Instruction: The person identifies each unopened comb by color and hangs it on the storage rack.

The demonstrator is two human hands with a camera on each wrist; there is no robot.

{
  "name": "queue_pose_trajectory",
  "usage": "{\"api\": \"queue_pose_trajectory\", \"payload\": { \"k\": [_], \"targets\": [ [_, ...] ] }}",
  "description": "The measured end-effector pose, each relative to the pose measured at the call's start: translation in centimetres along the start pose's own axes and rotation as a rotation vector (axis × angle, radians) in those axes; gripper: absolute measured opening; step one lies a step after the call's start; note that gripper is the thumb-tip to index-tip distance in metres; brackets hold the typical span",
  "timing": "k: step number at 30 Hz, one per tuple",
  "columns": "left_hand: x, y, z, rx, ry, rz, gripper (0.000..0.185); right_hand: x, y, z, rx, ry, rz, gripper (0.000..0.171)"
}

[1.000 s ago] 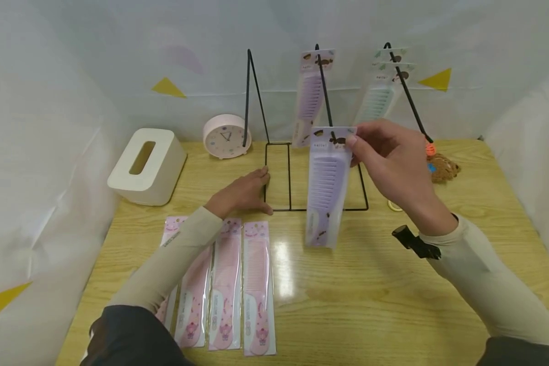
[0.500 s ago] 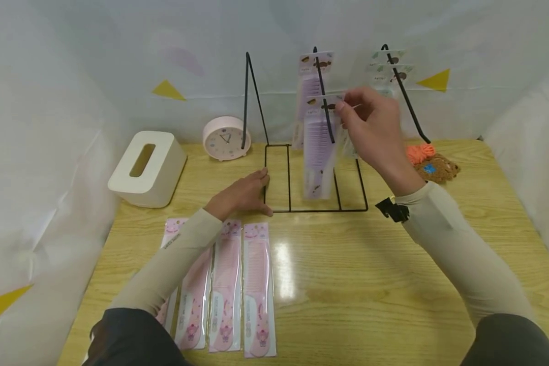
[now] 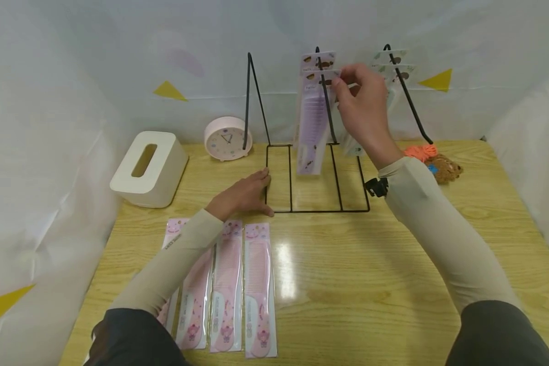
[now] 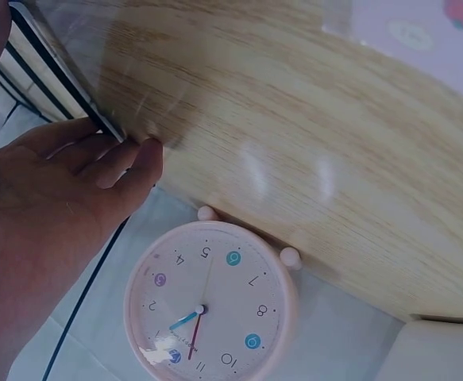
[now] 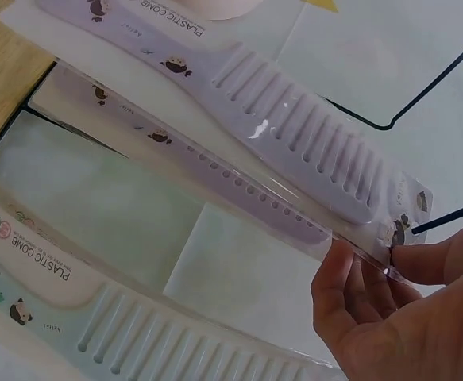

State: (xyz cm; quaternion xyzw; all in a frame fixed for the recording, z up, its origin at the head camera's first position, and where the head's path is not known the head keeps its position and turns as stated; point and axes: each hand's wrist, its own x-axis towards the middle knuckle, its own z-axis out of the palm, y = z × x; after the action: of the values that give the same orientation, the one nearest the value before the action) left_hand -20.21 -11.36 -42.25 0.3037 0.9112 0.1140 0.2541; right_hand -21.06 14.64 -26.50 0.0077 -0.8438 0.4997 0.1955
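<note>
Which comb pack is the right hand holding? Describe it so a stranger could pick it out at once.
Start at the black wire rack at the back of the wooden table. On its middle peg hang two purple comb packs. The right hand pinches the top corner of the front purple pack, which sits lower than the other; the packs on the right peg are pale green.

Head camera sits above my shoulders, faces forward and down, takes in whole table (image 3: 375, 284), both my arms, wire rack (image 3: 317, 178) at back, white curtain behind. Widest, farthest view.

Left wrist camera rides close under my left hand (image 4: 36, 230), looks past palm toward table's rear edge; pink clock (image 4: 211, 305) fills lower frame, tilted. Shares clock (image 3: 227, 138), rack base and left hand (image 3: 243, 194) with head view.

Right wrist camera sits very near my right hand (image 5: 398, 321), looks along hanging purple comb pack (image 5: 239, 119). Shares comb pack (image 3: 314, 122) and right hand (image 3: 363, 109) with head view.
</note>
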Motion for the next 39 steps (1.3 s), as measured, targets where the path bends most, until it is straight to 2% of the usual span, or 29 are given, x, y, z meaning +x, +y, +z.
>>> {"api": "queue_pose_trajectory", "payload": {
  "k": [9,16,21,25,28,30,33,36,39],
  "targets": [
    [0.1,0.0,0.0,-0.001,0.006,0.000,0.111,1.0,0.3,0.3,-0.054,0.043,-0.001,0.023],
    [0.2,-0.1,0.1,-0.004,0.004,-0.003,0.112,1.0,0.3,0.3,-0.060,0.026,0.007,0.025],
    [-0.2,-0.1,0.0,0.003,-0.004,-0.013,0.112,-0.3,0.3,-0.5,-0.090,-0.020,0.058,0.038],
    [-0.4,-0.1,-0.2,0.003,-0.003,-0.015,0.111,-2.7,0.2,-1.7,-0.120,-0.055,0.103,0.042],
    [-0.7,-0.2,-0.4,-0.006,0.006,-0.015,0.111,-4.7,0.9,-2.5,-0.161,-0.161,0.088,0.037],
    [-0.8,-0.4,-0.4,-0.011,0.012,-0.017,0.112,-5.9,2.2,-2.9,-0.205,-0.280,0.068,0.034],
    [-0.9,-0.6,-0.3,-0.023,0.022,-0.027,0.113,-7.0,5.6,-3.6,-0.302,-0.489,0.074,0.038],
    [-1.0,-0.8,0.1,-0.038,0.039,-0.040,0.113,-7.9,9.5,-4.0,-0.397,-0.689,0.137,0.058],
    [-1.1,-1.0,0.5,-0.066,0.056,-0.044,0.113,-8.7,12.9,-4.1,-0.471,-0.805,0.196,0.086]
  ]
}}
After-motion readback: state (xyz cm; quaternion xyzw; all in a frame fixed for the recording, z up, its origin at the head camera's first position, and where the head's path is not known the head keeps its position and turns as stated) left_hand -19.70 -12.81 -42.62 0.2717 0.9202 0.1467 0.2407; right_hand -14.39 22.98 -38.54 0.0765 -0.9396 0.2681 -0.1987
